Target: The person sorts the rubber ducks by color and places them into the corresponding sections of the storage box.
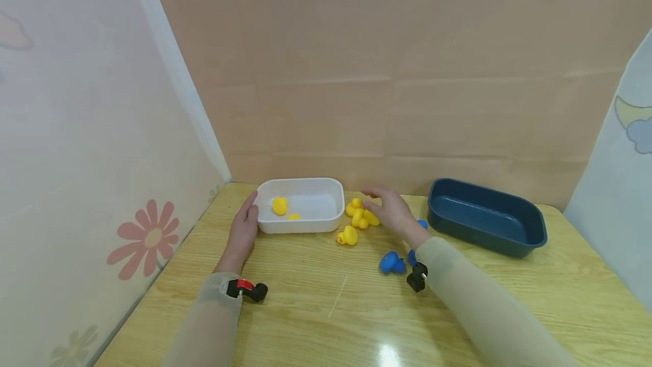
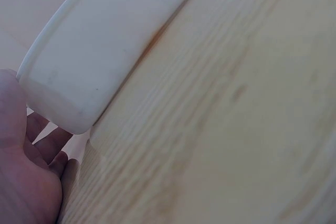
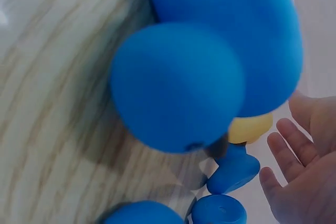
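Note:
My left hand (image 1: 243, 232) holds the left end of a white tub (image 1: 300, 226). In the left wrist view its fingers (image 2: 54, 144) bend around the tub's outer corner. Inside the tub lie a yellow rubber duck (image 1: 279, 205) and another yellow piece (image 1: 294, 217), partly hidden by the near wall. To the tub's right, several yellow rubber ducks (image 1: 348, 235) sit in a loose group. Over their right side hovers my right hand (image 1: 391, 209), fingers loosely bent, nothing seen in its grasp. Blue rubber ducks (image 1: 391, 263) lie nearer me, some partly hidden by the right wrist.
A dark blue tub (image 1: 484, 234) stands at the back right of the wooden table (image 1: 305, 304), with nothing seen inside. A brown paper-like backdrop (image 1: 326, 101) rises behind the table. Patterned panels (image 1: 127, 129) flank both sides.

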Tool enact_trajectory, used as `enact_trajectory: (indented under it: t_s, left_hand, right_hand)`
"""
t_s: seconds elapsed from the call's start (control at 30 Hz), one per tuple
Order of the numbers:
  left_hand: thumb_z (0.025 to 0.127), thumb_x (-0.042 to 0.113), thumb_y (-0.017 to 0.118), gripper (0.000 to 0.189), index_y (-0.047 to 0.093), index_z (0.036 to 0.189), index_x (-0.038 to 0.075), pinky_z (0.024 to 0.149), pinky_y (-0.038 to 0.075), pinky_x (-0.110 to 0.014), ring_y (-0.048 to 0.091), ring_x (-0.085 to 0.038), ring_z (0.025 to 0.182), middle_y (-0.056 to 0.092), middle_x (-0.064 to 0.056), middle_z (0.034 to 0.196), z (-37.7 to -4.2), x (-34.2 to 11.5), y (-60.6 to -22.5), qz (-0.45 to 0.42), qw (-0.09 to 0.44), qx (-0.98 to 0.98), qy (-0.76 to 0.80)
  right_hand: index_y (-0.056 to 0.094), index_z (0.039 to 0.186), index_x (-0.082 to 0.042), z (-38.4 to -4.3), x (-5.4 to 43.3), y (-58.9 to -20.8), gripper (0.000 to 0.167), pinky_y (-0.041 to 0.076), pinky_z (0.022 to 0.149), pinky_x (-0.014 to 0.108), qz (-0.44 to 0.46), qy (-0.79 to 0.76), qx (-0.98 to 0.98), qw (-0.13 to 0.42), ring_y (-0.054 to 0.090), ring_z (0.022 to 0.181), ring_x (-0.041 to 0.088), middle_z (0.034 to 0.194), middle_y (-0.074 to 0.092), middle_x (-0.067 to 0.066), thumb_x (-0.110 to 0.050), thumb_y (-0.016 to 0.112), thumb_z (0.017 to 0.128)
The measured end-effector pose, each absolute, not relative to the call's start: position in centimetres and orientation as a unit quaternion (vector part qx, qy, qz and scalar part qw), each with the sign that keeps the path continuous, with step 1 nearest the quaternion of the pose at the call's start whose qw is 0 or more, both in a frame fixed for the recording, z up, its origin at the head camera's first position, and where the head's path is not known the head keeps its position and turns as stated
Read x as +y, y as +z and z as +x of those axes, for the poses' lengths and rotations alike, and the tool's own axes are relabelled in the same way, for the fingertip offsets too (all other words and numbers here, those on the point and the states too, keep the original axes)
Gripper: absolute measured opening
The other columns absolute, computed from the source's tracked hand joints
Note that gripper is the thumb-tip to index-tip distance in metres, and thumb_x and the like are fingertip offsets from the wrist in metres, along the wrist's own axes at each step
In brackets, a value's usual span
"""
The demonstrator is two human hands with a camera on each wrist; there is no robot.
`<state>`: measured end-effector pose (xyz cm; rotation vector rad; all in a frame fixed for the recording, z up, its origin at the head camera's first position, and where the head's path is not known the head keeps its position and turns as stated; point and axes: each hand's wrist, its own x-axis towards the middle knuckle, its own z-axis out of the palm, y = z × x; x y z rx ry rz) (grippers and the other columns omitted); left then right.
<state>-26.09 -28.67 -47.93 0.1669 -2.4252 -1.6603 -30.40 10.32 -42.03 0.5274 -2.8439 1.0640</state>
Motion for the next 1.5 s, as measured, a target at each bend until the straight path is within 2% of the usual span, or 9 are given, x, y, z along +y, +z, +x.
enact_trajectory:
  t_s: [0.2, 0.73, 1.07, 1.5]
  left_hand:
    - [0.12, 0.04, 0.03, 0.059, 0.03, 0.177, 0.024, 0.135, 0.017, -0.055, 0.02, -0.033, 0.168, 0.028, -0.008, 0.181, -26.1, -28.6, -47.9, 0.055, 0.101, -0.819, -0.563]
    - [0.12, 0.04, 0.03, 0.059, 0.028, 0.178, 0.026, 0.136, 0.016, -0.055, 0.018, -0.032, 0.168, 0.026, -0.007, 0.182, -26.0, -28.6, -48.1, 0.06, 0.091, -0.822, -0.559]
    - [0.119, 0.038, 0.032, 0.059, 0.031, 0.177, 0.026, 0.136, 0.018, -0.053, 0.021, -0.03, 0.168, 0.03, -0.006, 0.18, -26.1, -28.8, -48.2, 0.051, 0.108, -0.816, -0.565]
    - [0.118, 0.039, 0.031, 0.06, 0.031, 0.176, 0.023, 0.136, 0.018, -0.051, 0.023, -0.03, 0.167, 0.03, -0.007, 0.18, -26.2, -28.6, -48.2, 0.045, 0.115, -0.818, -0.562]
  right_hand:
    - [0.064, 0.153, -0.003, -30.8, 10.3, -42.3, 0.046, 0.043, 0.122, 0.062, 0.178, 0.339, -0.923, 0.023, 0.056, 0.143, 0.042, 0.154, 0.063, 0.019, -0.02, 0.069, 0.111]
    - [0.063, 0.153, -0.002, -32.3, 9.7, -43.4, 0.046, 0.041, 0.124, 0.06, 0.173, 0.343, -0.923, 0.004, 0.055, 0.145, 0.042, 0.153, 0.064, 0.019, -0.024, 0.067, 0.113]
    - [0.064, 0.153, -0.001, -32.7, 9.3, -43.5, 0.044, 0.048, 0.12, 0.057, 0.166, 0.35, -0.922, -0.015, 0.061, 0.137, 0.04, 0.147, 0.068, 0.017, -0.023, 0.063, 0.115]
    - [0.067, 0.149, -0.002, -33.3, 9.3, -43.8, 0.042, 0.051, 0.116, 0.054, 0.162, 0.339, -0.926, -0.017, 0.063, 0.128, 0.036, 0.142, 0.071, 0.016, -0.025, 0.065, 0.114]
